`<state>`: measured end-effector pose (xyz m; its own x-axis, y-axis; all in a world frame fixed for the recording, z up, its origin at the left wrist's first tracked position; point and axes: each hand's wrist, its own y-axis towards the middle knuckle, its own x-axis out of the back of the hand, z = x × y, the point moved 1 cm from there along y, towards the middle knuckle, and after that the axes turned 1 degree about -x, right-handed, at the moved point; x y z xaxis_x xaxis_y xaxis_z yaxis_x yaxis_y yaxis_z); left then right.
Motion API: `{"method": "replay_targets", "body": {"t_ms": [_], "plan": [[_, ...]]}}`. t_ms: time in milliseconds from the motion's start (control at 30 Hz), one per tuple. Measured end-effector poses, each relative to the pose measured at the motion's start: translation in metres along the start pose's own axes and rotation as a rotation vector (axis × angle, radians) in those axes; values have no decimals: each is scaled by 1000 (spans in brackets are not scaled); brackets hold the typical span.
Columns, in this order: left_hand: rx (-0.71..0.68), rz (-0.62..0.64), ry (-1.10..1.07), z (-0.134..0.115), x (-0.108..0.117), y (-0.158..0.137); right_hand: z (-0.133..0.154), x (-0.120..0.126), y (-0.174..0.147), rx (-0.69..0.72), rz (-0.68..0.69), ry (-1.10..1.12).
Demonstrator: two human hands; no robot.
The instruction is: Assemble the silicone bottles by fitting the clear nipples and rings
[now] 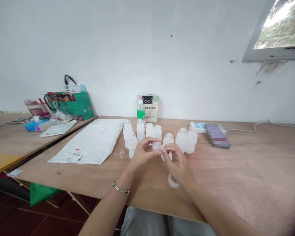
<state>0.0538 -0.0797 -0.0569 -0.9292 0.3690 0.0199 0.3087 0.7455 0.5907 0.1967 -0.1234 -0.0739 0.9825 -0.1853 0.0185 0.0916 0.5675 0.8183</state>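
Note:
My left hand [145,151] holds a small clear ribbed bottle collar [157,146] between thumb and fingers. My right hand [175,158] pinches at the collar's right end, at what looks like a soft clear teat; its shape is mostly hidden by the fingertips. Behind the hands stand several frosted baby bottles with clear domed caps, among them a bottle [183,140] to the right and a bottle [132,144] to the left. A loose clear teat [122,153] lies left of my hands. Below my right hand rests a whitish ring [173,182], partly covered by the hand.
A large white mailing bag [95,137] lies at left. A green-labelled water bottle [141,113] and a paper bag [152,106] stand by the wall. At right are a white box [197,127], a blurred purple item [215,134] and a cable [254,128]. A green bag [82,105] stands far left.

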Motion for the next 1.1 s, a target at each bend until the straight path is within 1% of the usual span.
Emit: {"method": "replay_targets", "body": {"t_ms": [67, 133, 233, 300, 367, 467, 533, 667, 767, 867, 933, 1000, 1100], "plan": [[-31, -1, 33, -1, -1, -1, 0, -1, -1, -19, -27, 34], [-75, 11, 81, -2, -1, -2, -1, -1, -1, -81, -36, 64], [-141, 41, 144, -4, -1, -3, -1, -1, -1, -205, -4, 96], [-161, 56, 155, -5, -1, -3, -1, -1, -1, -267, 15, 93], [-164, 56, 157, -7, -1, -3, -1, -1, -2, -312, 62, 62], [-178, 53, 190, -10, -1, -3, -2, -2, -2, -352, 171, 26], [-193, 56, 208, -12, -2, -4, -2, -3, -1, -361, 192, 31], [-221, 58, 220, -15, -1, -7, 0, -3, 1, -339, 158, 60], [-203, 29, 218, -15, 0, -8, 5, -3, 1, -304, 156, 32], [-152, -43, 182, -12, 0, -9, 10, 0, 1, -182, 163, -107], [-131, -63, 149, -11, 1, -9, 12, 2, 1, -87, 173, -199], [-124, -46, 107, -10, 1, -8, 14, 4, 1, -33, 180, -236], [-103, 31, 25, -12, 2, -7, 15, 6, 2, -13, 176, -245]]}}
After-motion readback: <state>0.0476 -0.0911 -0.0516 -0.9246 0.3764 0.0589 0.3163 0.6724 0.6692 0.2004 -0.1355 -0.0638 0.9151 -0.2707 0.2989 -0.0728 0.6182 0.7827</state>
